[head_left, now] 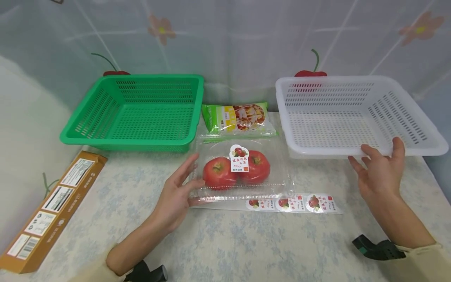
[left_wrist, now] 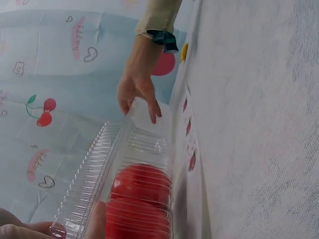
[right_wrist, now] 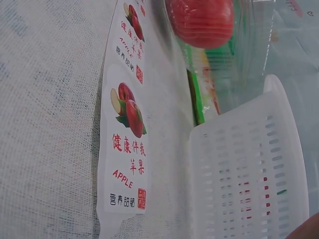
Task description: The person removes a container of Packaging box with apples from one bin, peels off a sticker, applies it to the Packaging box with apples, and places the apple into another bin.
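Observation:
My left hand [head_left: 174, 197] grips the left edge of a clear plastic clamshell box [head_left: 262, 192]. Inside lie two red tomato-like fruits [head_left: 220, 172], and a round-topped white label [head_left: 239, 158] with apple pictures sits on the lid. In the left wrist view, thumb and fingers pinch the rim of the box [left_wrist: 87, 184]. My right hand [head_left: 382, 176] holds the front rim of a white plastic basket [head_left: 334, 150], fingers over the rim and thumb outside it. Only a fingertip [right_wrist: 306, 229] of that hand shows in the right wrist view, by the basket.
A strip of apple labels [head_left: 301, 203] lies at the box's front edge. Behind the box is a green and yellow food packet [head_left: 243, 117]. A green basket [head_left: 130, 145] stands back left, and a long brown carton [head_left: 53, 211] lies at the left. A curtain [head_left: 239, 47] hangs behind.

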The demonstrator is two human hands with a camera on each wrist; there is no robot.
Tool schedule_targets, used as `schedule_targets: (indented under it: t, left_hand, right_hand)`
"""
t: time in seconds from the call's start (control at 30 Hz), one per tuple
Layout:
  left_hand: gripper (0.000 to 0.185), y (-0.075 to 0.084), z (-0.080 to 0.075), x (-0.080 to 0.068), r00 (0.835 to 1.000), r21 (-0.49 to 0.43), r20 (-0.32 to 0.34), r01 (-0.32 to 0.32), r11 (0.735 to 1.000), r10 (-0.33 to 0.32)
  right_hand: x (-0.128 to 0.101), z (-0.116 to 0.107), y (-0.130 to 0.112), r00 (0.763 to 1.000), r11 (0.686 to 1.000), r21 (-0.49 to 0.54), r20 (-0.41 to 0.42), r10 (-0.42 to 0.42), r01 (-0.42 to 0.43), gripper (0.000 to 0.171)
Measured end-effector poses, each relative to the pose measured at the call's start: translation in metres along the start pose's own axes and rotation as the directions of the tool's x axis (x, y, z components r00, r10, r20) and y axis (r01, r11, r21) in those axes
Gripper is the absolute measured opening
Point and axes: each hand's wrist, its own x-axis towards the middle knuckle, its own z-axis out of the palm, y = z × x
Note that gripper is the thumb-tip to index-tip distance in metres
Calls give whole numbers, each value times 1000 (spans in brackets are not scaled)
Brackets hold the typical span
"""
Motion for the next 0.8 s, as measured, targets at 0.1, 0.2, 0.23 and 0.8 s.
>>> schedule_targets:
  t: [0.1,0.2,0.23,0.8]
  left_hand:
    - [71,4,-3,-13,1000,0,-1,-4,1000,4]
    - [71,8,-5,-23,1000,-6,12,-13,1000,13]
    - [70,9,-6,-26,1000,-11,16,-14,1000,14]
    - [67,37,3,-50,985,-99,134,-96,990,109]
  right_hand:
    - [0,0,0,1000,1000,4,1,8,-8,75]
    - [0,0,0,1000,1000,7,7,10,-10,76]
    - [0,0,0,1000,1000,15,10,9,-9,76]
    - [1,-2,0,997,996,66,43,-59,56,71]
